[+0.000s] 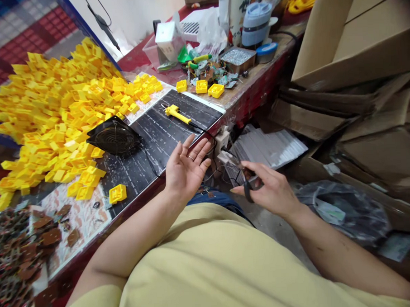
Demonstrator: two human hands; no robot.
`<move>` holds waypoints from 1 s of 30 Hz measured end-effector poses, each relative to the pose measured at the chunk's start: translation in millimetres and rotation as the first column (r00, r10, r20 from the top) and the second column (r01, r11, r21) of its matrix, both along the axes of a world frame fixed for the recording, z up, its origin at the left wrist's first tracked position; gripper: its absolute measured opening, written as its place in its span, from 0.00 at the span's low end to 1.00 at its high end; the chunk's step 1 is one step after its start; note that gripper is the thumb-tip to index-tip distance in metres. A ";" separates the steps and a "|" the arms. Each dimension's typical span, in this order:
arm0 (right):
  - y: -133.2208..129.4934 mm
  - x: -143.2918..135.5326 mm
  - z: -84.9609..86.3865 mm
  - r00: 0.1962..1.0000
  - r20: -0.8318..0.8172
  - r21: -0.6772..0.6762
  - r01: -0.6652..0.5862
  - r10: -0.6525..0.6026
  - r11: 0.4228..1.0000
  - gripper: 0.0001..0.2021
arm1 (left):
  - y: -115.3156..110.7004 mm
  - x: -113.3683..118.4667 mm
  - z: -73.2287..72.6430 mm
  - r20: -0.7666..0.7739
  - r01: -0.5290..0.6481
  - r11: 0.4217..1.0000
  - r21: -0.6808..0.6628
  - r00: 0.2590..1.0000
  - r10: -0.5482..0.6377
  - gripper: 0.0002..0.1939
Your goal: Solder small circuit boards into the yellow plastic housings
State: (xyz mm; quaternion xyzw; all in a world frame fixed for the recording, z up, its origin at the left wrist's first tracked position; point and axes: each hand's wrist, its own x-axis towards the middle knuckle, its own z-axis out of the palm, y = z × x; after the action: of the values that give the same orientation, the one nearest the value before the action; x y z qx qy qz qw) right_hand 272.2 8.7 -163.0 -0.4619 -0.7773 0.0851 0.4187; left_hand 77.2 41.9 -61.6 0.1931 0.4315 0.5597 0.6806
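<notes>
My left hand (188, 168) is palm up at the table's front edge, fingers spread and nothing in it. Just beyond it, a yellow-handled soldering iron (178, 114) lies on the black mat (152, 124). My right hand (269, 187) is off the table, above the floor, with its fingers closed round a dark-handled hand tool (248, 191). Whether that tool is scissors or cutters is not clear. A black square fan (114, 135) rests on the mat, left of the soldering iron. One yellow plastic housing (117, 194) sits alone near the mat's front edge.
A big heap of yellow housings (60, 105) fills the left back. Small brown circuit boards with wires (22, 252) are piled front left. A metal tray of small parts (239, 57) stands at the back. Cardboard boxes (377, 141) and a plastic bag (343, 211) are on the right.
</notes>
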 end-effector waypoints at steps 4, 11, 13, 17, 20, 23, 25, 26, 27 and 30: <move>-1.8 -19.4 2.3 0.997 0.079 0.053 0.018 -0.023 0.998 0.21 | -1.3 -1.2 -2.1 0.028 -0.055 0.998 0.009 0.998 0.055 0.20; 2.4 -35.2 10.8 0.965 0.237 0.185 0.072 -0.115 0.980 0.19 | -3.1 -5.7 -3.5 0.084 -0.128 0.992 -0.017 0.988 0.129 0.18; 3.6 -39.3 13.2 0.958 0.251 0.211 0.085 -0.138 0.974 0.18 | -3.8 -6.6 -3.0 0.123 -0.148 0.989 -0.025 0.981 0.150 0.17; 5.6 -45.8 17.7 0.948 0.260 0.246 0.117 -0.182 0.962 0.17 | -5.0 -7.8 -3.3 0.166 -0.183 0.983 -0.019 0.969 0.183 0.15; 6.9 -48.6 19.5 0.948 0.251 0.265 0.125 -0.194 0.956 0.17 | -5.6 -7.0 -4.3 0.148 -0.213 0.977 -0.018 0.966 0.213 0.14; 7.9 -50.5 20.3 0.950 0.242 0.276 0.126 -0.196 0.953 0.17 | -5.6 -5.6 -4.9 0.156 -0.232 0.973 -0.014 0.960 0.231 0.13; 8.6 -51.5 20.4 0.951 0.240 0.279 0.125 -0.194 0.952 0.18 | -5.3 -5.0 -4.9 0.173 -0.237 0.971 -0.003 0.957 0.234 0.13; 9.0 -52.0 20.2 0.951 0.239 0.280 0.124 -0.194 0.952 0.18 | -5.2 -4.9 -4.7 0.181 -0.240 0.971 0.002 0.955 0.235 0.12; 9.4 -52.4 20.0 0.952 0.238 0.282 0.124 -0.195 0.951 0.18 | -5.2 -4.8 -4.4 0.188 -0.245 0.969 0.005 0.952 0.240 0.12; 11.2 -53.2 18.9 0.951 0.229 0.300 0.134 -0.208 0.944 0.18 | -5.8 -4.0 -2.8 0.205 -0.271 0.963 0.000 0.942 0.265 0.12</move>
State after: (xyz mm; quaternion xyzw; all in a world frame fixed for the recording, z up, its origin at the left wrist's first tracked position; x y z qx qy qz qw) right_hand 219.0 19.9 -144.1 -0.4712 -0.7857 -0.1239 0.3810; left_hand 73.2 36.1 -64.4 0.0841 0.3743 0.6698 0.6357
